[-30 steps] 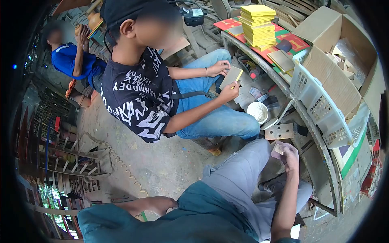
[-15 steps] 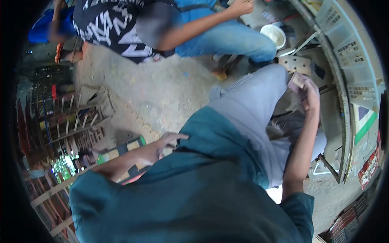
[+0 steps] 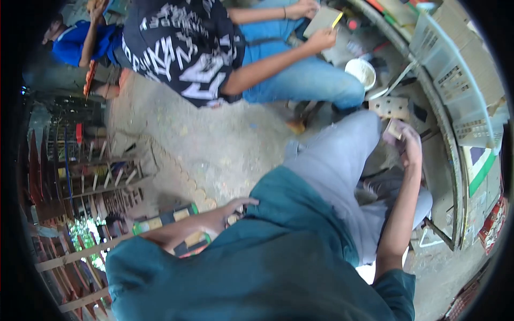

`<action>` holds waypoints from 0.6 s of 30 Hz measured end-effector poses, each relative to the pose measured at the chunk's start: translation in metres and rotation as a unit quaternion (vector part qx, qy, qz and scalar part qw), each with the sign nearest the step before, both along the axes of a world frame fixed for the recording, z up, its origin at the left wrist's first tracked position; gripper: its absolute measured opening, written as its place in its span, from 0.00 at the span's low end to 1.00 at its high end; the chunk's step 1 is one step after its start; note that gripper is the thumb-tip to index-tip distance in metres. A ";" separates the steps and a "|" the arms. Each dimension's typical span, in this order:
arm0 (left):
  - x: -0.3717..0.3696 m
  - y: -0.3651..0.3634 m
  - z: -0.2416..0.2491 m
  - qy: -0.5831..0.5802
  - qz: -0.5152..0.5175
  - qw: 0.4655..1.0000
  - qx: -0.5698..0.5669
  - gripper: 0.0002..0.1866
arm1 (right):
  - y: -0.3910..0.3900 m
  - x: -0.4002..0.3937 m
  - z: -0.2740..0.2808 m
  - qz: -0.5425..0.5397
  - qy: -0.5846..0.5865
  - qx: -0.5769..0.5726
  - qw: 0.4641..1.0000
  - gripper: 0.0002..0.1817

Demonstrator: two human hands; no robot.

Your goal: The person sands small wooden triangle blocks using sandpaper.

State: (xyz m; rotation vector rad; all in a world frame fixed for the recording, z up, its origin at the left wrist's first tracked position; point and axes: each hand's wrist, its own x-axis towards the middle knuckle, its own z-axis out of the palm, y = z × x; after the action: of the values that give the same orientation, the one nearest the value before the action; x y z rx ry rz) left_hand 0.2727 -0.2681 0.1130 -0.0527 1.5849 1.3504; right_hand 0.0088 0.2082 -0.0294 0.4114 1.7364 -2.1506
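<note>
My right hand (image 3: 411,143) is at the right, just past my knee, with the fingers closed round a small block (image 3: 395,130) with a pale wooden face. At my left side, my left hand (image 3: 234,209) is bent in against the hem of my green shirt (image 3: 289,200). Its thumb or a finger lies along the cloth. Small pale pieces show under the palm; I cannot tell what they are. A beige board with dark holes (image 3: 389,107) lies beyond the right hand.
A person in a black printed shirt (image 3: 184,56) sits ahead, both hands on a flat board (image 3: 323,22). Another in blue (image 3: 88,43) is farther left. A white bucket (image 3: 361,74) and a pale plastic crate (image 3: 455,75) stand at right. Green-edged panels (image 3: 166,218) lie at left.
The view has shifted, so the scene sits lower and more of the people ahead shows. The board in the other person's hands has come into view. My right hand still holds the block.
</note>
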 end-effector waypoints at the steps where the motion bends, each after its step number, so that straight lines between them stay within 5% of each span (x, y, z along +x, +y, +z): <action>1: -0.003 0.005 0.006 -0.063 0.032 0.997 -0.002 0.52 | -0.001 0.000 0.001 -0.009 0.003 -0.012 1.000 0.19; 16: -0.026 0.011 -0.001 0.003 -0.112 0.994 0.000 0.52 | 0.006 0.002 0.003 -0.056 0.032 -0.011 0.998 0.18; 18: -0.031 0.016 0.006 -0.099 -0.086 0.991 0.007 0.53 | 0.002 0.007 0.021 -0.062 0.024 -0.049 0.997 0.17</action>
State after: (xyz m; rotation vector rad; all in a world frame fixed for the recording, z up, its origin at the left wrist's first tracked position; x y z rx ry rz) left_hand 0.2414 -0.2525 0.1189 -0.0402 1.3803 1.1851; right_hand 0.0158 0.2100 -0.0089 0.4549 1.6620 -2.3392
